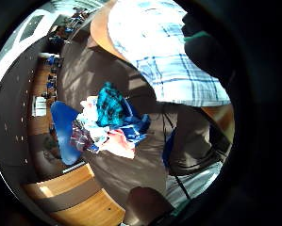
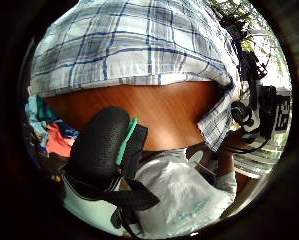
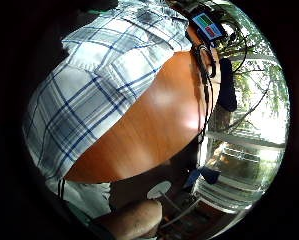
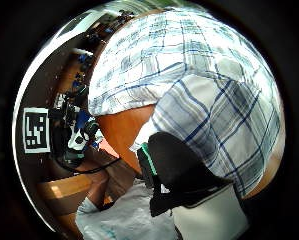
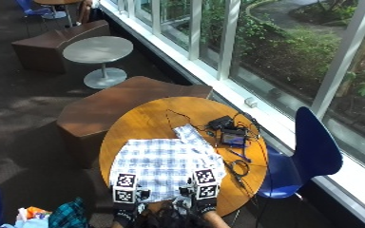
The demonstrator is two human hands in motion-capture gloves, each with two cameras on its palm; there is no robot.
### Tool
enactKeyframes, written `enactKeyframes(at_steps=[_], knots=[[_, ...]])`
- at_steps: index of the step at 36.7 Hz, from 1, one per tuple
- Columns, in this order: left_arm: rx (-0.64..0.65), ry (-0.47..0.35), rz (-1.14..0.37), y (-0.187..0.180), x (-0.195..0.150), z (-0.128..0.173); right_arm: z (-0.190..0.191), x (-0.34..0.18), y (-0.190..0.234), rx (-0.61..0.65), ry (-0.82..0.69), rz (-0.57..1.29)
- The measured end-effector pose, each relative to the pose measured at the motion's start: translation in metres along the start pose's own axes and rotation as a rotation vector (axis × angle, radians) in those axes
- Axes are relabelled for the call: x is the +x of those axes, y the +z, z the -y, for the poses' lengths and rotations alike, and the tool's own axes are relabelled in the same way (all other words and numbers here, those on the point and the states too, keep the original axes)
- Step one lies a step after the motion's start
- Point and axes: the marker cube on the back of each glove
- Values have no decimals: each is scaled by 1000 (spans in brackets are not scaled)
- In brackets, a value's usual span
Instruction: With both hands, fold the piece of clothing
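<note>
Both hands sit at the near hem of the shirt (image 5: 167, 166), left hand (image 5: 125, 197) and right hand (image 5: 205, 192) side by side; whether either grip has cloth, I cannot tell. Ahead, the shirt lies spread on the bench (image 5: 144, 121), sleeve out; folding looks barely begun.
</note>
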Motion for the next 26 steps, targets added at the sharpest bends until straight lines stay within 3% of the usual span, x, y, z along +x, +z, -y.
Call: enactKeyframes(at_steps=[12, 22, 26], knots=[[97, 3, 9, -17, 4, -5, 4, -16, -6, 53, -27, -40], [-3, 29, 0, 12, 4, 10, 12, -3, 19, -117, -29, 18], [93, 21, -71, 20, 1, 23, 16, 6, 15, -83, -16, 87]])
